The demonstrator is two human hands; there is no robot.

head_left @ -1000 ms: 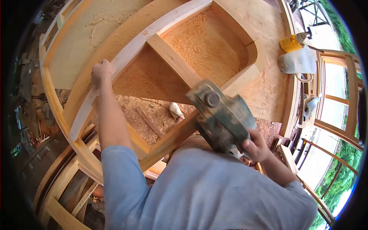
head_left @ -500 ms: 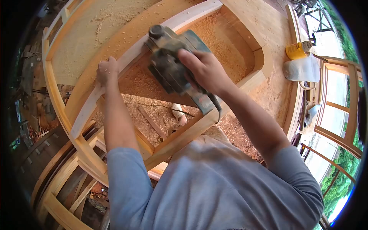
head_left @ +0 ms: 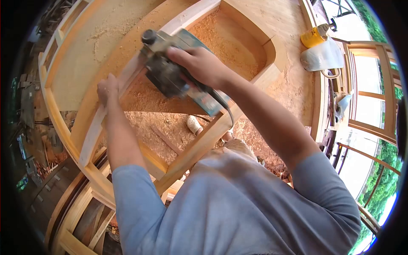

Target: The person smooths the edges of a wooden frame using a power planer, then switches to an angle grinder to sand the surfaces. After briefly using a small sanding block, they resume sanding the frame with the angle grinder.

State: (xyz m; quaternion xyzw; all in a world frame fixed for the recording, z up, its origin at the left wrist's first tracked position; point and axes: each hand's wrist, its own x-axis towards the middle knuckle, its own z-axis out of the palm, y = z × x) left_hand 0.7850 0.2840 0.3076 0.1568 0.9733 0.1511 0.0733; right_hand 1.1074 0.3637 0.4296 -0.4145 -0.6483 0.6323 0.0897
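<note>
My right hand (head_left: 199,63) is wrapped round the handle of a green and dark electric planer (head_left: 165,74), slightly blurred. The planer lies tilted across a curved wooden frame (head_left: 187,19), its knob end over the pale curved rail. Whether its sole touches the wood is hidden. Farther left along the same rail, my left hand (head_left: 108,89) is closed round the wood. A power cord (head_left: 223,102) hangs from the planer beside my right wrist.
Wood shavings (head_left: 100,38) lie on the panel and floor. A yellow bottle (head_left: 313,37) and a translucent container (head_left: 323,55) stand at right. Window-like wooden frames (head_left: 369,95) are beyond them. More curved timbers (head_left: 74,208) sit at lower left. A shoe (head_left: 194,124) shows below.
The view has shifted, so the frame, bottle and container appear farther left. The planer has stayed over nearly the same part of the frame. Both hands keep their grips.
</note>
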